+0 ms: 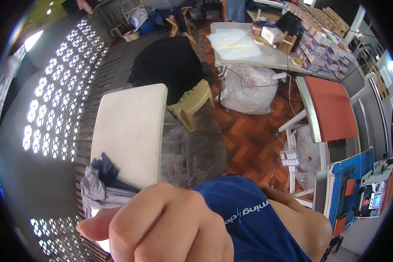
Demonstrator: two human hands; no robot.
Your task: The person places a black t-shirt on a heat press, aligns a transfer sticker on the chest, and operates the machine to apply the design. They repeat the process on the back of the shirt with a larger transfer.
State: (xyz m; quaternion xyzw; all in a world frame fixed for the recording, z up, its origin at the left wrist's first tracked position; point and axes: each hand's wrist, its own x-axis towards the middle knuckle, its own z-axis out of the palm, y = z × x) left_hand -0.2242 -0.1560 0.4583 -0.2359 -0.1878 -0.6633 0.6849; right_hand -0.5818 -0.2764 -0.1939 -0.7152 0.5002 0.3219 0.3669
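Head-worn fisheye, looking down, wide view; one hand [166, 227] very near

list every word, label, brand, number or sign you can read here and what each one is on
Blue shirt: white lettering, partly hidden in the folds; I won't copy it out.
Small machine at the right: figures on its lit blue screen, too small to read surely.
Stacked boxes: any print is too small and blurred.
Nothing else is legible.
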